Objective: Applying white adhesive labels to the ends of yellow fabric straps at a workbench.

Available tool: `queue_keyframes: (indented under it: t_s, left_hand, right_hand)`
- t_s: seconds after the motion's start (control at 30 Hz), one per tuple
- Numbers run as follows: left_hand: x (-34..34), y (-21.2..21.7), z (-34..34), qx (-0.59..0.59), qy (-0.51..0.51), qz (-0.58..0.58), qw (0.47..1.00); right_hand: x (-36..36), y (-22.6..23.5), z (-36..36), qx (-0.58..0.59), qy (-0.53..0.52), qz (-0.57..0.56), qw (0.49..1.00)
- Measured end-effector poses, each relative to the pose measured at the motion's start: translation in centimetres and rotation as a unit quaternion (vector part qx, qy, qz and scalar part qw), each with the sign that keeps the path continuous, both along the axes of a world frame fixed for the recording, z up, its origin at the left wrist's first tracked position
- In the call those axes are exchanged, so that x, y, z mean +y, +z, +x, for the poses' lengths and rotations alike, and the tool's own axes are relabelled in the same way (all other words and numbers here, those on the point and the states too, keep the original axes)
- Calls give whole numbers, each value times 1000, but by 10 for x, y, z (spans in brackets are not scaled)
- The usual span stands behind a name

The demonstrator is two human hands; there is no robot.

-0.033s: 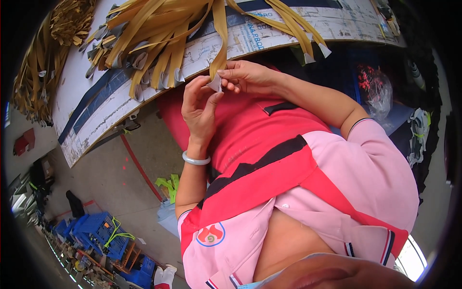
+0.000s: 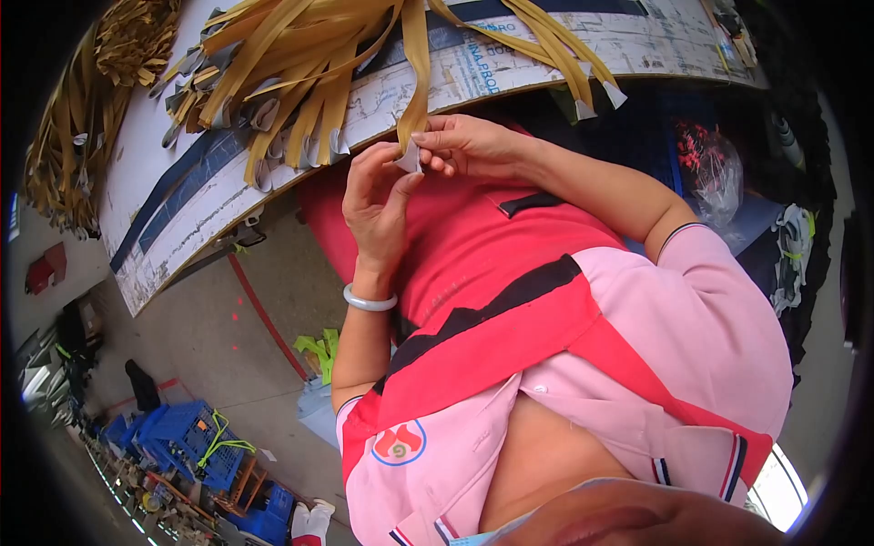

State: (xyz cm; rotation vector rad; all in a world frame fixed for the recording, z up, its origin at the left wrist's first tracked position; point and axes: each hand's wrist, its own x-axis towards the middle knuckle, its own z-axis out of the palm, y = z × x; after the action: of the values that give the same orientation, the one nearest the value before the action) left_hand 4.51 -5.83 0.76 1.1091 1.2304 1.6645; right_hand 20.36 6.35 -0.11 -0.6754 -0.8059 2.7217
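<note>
A long tan fabric strip (image 2: 416,68) hangs off the table edge toward me, with a small grey-white tab (image 2: 410,158) at its lower end. My right hand (image 2: 475,148) pinches the strip by this tab between thumb and fingers. From the other side, my left hand (image 2: 378,198) has its curled fingers on the tab's edge, its thumb bent a little away. Parts of the fingers are hidden behind the tab. Close by, a pile of similar tan strips (image 2: 273,55) with grey-white ends lies over the table (image 2: 382,105).
More tan bundles (image 2: 68,155) hang at the far left. A red apron (image 2: 492,223) lies just under my hands. Blue crates (image 2: 196,441) stand on the floor (image 2: 214,341) at lower left. A clear plastic bag (image 2: 719,182) sits at the right, beneath the table.
</note>
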Motion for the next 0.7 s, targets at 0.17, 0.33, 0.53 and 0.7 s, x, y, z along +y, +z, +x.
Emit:
queue_keyframes:
  t_s: [0.17, 0.33, 0.53, 0.7]
  left_hand:
    - [7, 10, 1, -42, -25, -27, 998]
    - [25, 3, -9, 29, -59, 35, 997]
    - [31, 10, -24, -67, -140, -39, 987]
    - [39, 22, -30, -106, -173, -32, 979]
  right_hand:
    - [0, 0, 2, 3, 5, 8, 1000]
    - [3, 4, 6, -5, 3, 4, 1000]
    - [11, 51, 8, -142, -33, 453, 880]
    - [23, 68, 3, -57, 46, 431, 900]
